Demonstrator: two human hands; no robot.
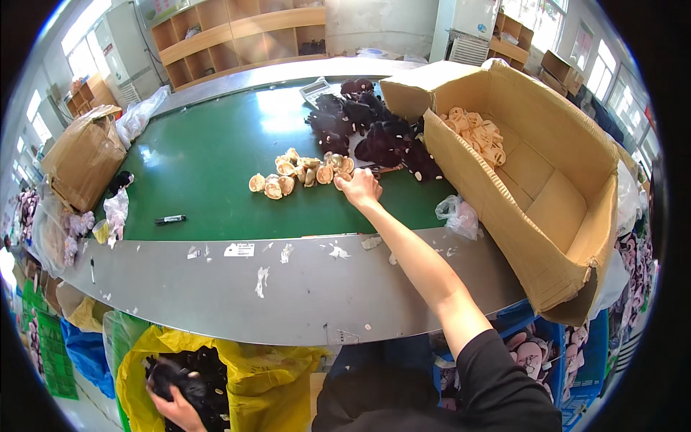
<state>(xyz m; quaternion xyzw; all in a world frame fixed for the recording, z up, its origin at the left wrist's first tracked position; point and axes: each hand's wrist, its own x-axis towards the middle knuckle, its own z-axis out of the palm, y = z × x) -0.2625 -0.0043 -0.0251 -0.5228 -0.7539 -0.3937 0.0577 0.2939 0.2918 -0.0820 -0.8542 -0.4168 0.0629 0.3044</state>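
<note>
My right hand (362,189) reaches out over the green table top, fingers pinched on a small tan cup-shaped piece (342,178) at the right end of a cluster. The other tan pieces (286,184), rounded and hollow, lie loosely to its left. Down at the lower left, my left hand (178,412) is closed around a black fuzzy plush piece (173,380), slightly blurred. It is at the mouth of a yellow bag (248,367) that holds more black plush pieces (210,374). Beyond my right hand, a heap of black plush pieces (385,140) covers part of the table.
A large open cardboard box (536,237) with peach-coloured pieces (475,137) stands on the right. A clear plastic bag (458,216) lies beside it. The table (194,187) also bears a black marker (170,219) and a calculator (315,89). Another carton (85,157) sits at left.
</note>
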